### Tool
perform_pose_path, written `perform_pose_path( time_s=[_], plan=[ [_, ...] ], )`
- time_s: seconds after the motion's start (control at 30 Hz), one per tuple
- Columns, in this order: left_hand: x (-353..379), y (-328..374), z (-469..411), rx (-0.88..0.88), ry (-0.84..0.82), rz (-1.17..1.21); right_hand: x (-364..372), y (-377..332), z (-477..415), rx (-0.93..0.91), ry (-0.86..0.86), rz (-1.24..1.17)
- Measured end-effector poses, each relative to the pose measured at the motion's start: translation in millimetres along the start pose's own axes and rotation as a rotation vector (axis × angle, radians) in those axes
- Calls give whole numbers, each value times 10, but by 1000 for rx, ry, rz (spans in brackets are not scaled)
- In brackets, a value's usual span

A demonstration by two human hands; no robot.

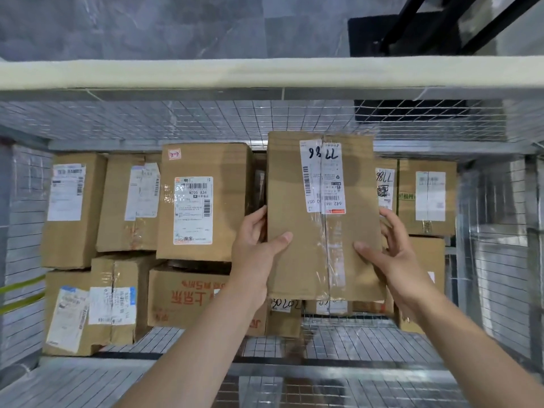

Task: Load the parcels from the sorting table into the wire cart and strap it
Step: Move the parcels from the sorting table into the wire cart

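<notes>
One brown cardboard parcel (294,260) held up, about twelve more parcels (203,160) below, some half hidden, one grey wire-mesh cart (206,119), two yellow-green straps (22,287), two bare hands, left hand (253,254), right hand (397,260)

Grey marbled floor tiles (147,25), black mat (368,33), slanted black bars (407,19) upper right.

Taped brown parcel (323,219) — label up — held over stacked cartons (203,201) inside the wire cart (265,122).
</notes>
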State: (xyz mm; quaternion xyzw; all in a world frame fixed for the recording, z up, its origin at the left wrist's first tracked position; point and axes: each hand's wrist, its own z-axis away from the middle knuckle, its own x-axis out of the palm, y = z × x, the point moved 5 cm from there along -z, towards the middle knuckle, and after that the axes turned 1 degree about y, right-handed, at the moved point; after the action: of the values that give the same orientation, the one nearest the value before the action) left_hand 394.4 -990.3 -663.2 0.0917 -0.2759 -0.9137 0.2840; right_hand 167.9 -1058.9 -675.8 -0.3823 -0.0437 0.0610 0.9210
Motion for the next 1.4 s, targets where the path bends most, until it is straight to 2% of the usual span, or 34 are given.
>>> perform_pose_path(
  time_s=[0.33, 0.6, 0.77, 0.83, 1.0, 1.1, 1.4],
  plan=[
    [124, -70, 48, 15, -166, -20, -274, -230, 199, -3, -7, -24],
    [-192, -175, -124, -21, -81, 32, 7, 27, 79, 55, -52, 26],
    [-202, -316, -251, -6, 30, 5, 34, 209, -179, 77, -30, 45],
    [-150, -343, -280, 33, 57, -27, 19, 286, -270, 89, 5, 37],
    [28, -359, -275, 158, -4, -251, -22, 444, -393, 157, 123, -59],
    [48, -338, -311, 205, 31, -355, -8, 478, -409, 191, 139, -66],
    [-5, -270, -159, 274, 33, -456, -18, 402, -308, 177, 137, 300]
  ],
)
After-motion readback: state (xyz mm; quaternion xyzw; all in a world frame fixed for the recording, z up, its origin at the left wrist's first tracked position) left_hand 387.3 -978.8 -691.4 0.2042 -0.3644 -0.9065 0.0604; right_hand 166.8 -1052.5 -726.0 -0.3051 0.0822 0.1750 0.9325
